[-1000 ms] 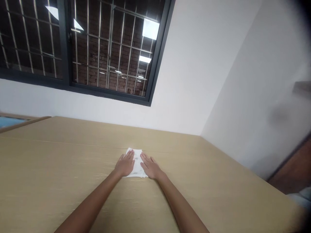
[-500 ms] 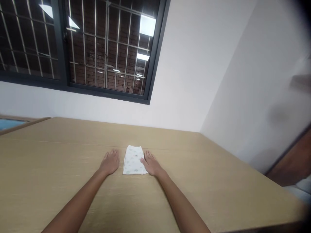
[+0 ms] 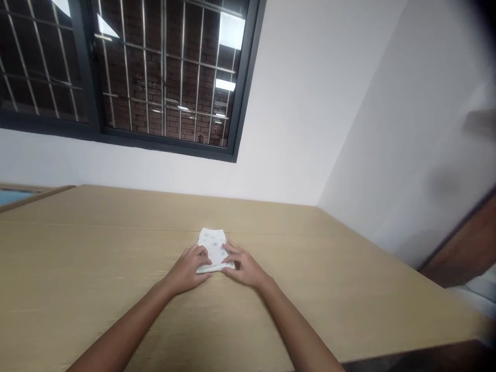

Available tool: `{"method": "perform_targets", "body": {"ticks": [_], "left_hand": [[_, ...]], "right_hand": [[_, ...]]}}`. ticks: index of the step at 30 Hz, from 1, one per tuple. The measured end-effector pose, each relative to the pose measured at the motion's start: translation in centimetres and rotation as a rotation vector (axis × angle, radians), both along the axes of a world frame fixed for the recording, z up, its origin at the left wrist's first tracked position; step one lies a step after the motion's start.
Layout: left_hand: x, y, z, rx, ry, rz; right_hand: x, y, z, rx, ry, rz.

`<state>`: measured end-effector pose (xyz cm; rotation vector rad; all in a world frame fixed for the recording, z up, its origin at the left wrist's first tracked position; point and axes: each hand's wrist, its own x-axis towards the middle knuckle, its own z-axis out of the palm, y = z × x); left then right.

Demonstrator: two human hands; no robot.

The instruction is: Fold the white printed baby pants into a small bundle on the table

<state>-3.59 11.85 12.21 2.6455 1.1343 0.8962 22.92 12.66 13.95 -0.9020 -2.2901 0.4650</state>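
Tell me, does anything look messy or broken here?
Nothing stands out. The folded white cloth lies flat on the wooden table, with the left hand and right hand at its near edge.

Lighting: even, soft indoor light; ceiling panels mirrored as bright glare in the window at 11 o'clock. Shadows: faint, under the hands on the table. Quality: dark vignette at 1 o'clock; blur at 3 o'clock edge; wide-angle bending at borders; centre fairly sharp.

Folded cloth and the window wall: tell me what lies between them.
Only bare table, as the head view shows; nothing stands between the folded cloth and the wall.
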Motion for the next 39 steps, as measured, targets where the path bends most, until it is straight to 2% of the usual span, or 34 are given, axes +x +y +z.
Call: {"method": "perform_targets", "body": {"ticks": [5, 10, 14, 19, 21, 24, 27, 30, 35, 39], "left_hand": [[-0.6, 0.5, 0.5, -0.046, 0.042, 0.077], [-1.1, 0.3, 1.9, -0.158, 0.03, 0.033], [-2.0, -0.1, 3.3, -0.297, 0.033, -0.01], [-3.2, 0.4, 4.7, -0.598, -0.078, -0.099], [-3.3, 1.3, 5.1, -0.641, -0.155, -0.109], [-3.0, 3.5, 5.5, -0.608, -0.253, -0.08], [-2.2, 5.9, 4.9, -0.57, -0.351, 0.022], [-1.1, 7.9, 3.4, -0.522, -0.402, 0.18], [1.0, 10.2, 0.5, -0.42, -0.373, 0.396], [1.8, 10.6, -0.9, -0.329, -0.304, 0.471]], "right_hand": [[-0.2, 0.1, -0.1, 0.085, 0.022, 0.008], [-0.4, -0.8, 1.0, 0.062, -0.077, 0.006], [-1.1, -1.9, 2.3, -0.047, -0.075, -0.031], [-1.6, -2.2, 3.3, -0.263, 0.068, -0.055], [-1.7, -1.3, 3.5, -0.359, 0.169, -0.058], [-2.0, 0.9, 3.5, -0.47, 0.32, -0.097], [-2.6, 3.5, 2.8, -0.508, 0.434, -0.196], [-3.2, 6.0, 1.5, -0.482, 0.453, -0.337], [-3.6, 9.3, -0.9, -0.39, 0.379, -0.499], [-3.6, 10.7, -1.3, -0.314, 0.248, -0.589]]}}
